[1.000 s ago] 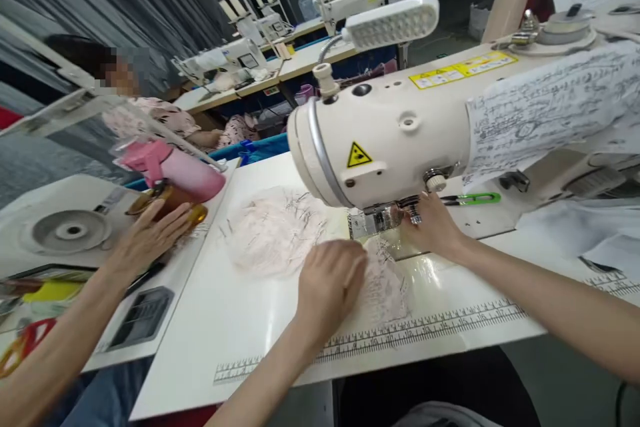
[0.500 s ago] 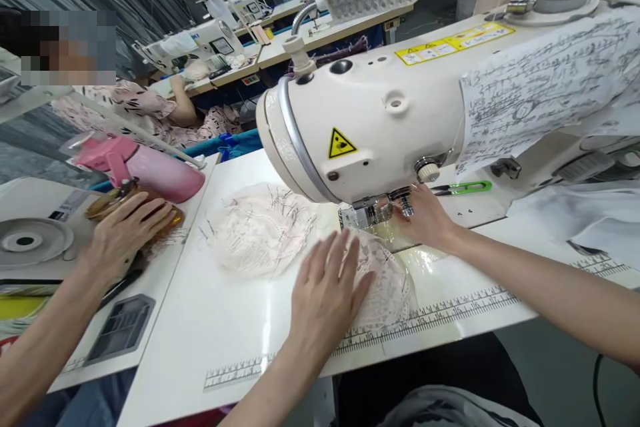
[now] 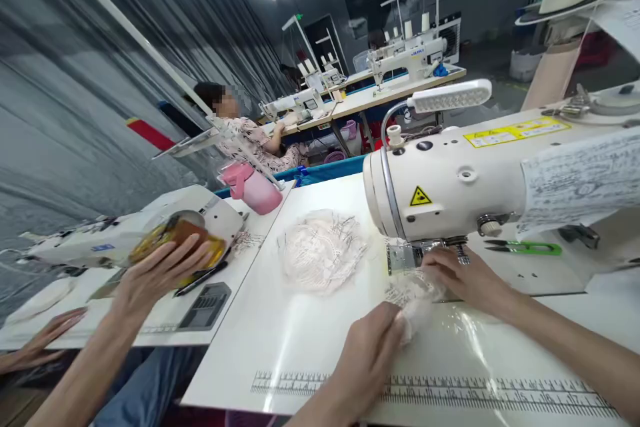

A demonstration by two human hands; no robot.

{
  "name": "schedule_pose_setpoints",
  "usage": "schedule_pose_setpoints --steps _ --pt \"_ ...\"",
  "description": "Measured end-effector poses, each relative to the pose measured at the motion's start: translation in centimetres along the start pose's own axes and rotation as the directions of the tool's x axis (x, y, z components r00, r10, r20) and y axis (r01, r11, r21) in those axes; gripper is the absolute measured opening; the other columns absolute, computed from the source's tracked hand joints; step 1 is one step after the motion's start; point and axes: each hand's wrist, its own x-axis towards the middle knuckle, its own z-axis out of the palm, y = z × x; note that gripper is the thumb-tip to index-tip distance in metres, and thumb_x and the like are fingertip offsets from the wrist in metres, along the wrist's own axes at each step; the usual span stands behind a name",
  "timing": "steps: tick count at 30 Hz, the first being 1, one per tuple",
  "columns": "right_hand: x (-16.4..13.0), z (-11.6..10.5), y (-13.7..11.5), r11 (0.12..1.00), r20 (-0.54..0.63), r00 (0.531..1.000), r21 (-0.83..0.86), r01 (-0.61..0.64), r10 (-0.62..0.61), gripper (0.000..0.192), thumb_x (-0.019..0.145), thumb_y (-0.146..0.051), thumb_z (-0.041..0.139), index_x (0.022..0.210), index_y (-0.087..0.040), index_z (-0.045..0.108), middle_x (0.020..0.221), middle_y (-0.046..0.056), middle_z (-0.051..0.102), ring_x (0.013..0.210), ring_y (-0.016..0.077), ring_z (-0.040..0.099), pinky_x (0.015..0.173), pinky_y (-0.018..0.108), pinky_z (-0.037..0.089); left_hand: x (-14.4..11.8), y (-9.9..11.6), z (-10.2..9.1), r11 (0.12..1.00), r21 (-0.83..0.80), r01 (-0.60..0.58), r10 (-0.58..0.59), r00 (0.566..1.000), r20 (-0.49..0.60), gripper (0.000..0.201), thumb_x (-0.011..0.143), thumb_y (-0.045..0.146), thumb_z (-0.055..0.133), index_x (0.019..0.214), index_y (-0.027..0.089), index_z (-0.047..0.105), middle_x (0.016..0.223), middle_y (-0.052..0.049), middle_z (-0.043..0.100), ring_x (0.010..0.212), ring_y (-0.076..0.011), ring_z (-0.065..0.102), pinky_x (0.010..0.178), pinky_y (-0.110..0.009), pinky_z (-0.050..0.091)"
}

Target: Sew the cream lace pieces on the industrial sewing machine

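Both of your forearms are bare right up to the frame edge, with no sleeve, cuff, watch or band showing. Your left hand (image 3: 367, 360) and right hand (image 3: 463, 277) wear no gloves or rings, and the nails look short and unpainted.

There is a single view, worn on the person's head, looking forward and down across the white sewing table (image 3: 300, 320). It sits close over the sewing machine (image 3: 450, 187), tilted, and reaches back to further workstations, blurred at the far end.
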Motion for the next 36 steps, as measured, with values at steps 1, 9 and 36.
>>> schedule_pose_setpoints --steps 1,9,36 --pt "0.0 -0.1 -0.1 0.999 -0.006 1.000 0.024 -0.030 0.030 0.025 0.097 -0.034 0.031 0.088 -0.024 0.053 0.082 -0.004 0.064 0.071 0.0140 0.057 0.075 0.031 0.040 0.0 0.0 -0.4 0.997 -0.054 0.060 -0.060 0.998 0.001 0.035 0.097 0.028 0.026 0.075 0.019 0.051 0.070 -0.002 0.059 0.062 -0.0132 0.056 0.056 -0.025 0.047" --pt "0.7 0.3 0.3 0.988 -0.186 0.976 -0.079 -0.133 0.117 0.025 0.085 -0.032 0.049 0.063 -0.021 0.054 0.059 -0.001 0.058 0.065 0.0174 0.056 0.075 0.034 0.041 1.6 0.0 0.9 0.885 0.372 -0.280 0.271 0.959 0.078 0.031 0.088 0.022 0.045 0.118 0.016 0.055 0.127 -0.011 0.057 0.120 -0.0234 0.050 0.094 -0.038 0.049" --pt "0.0 -0.1 0.2 0.898 -0.086 0.996 -0.440 -0.012 -0.029 0.028 0.087 -0.014 0.043 0.103 -0.024 0.064 0.090 0.005 0.068 0.081 0.0209 0.060 0.079 0.039 0.042 6.0 -2.5 2.1 0.693 0.578 -0.432 0.417 0.893 0.168 0.063 0.079 0.025 0.043 0.138 0.003 0.036 0.140 -0.017 0.043 0.130 -0.0296 0.040 0.102 -0.043 0.042"
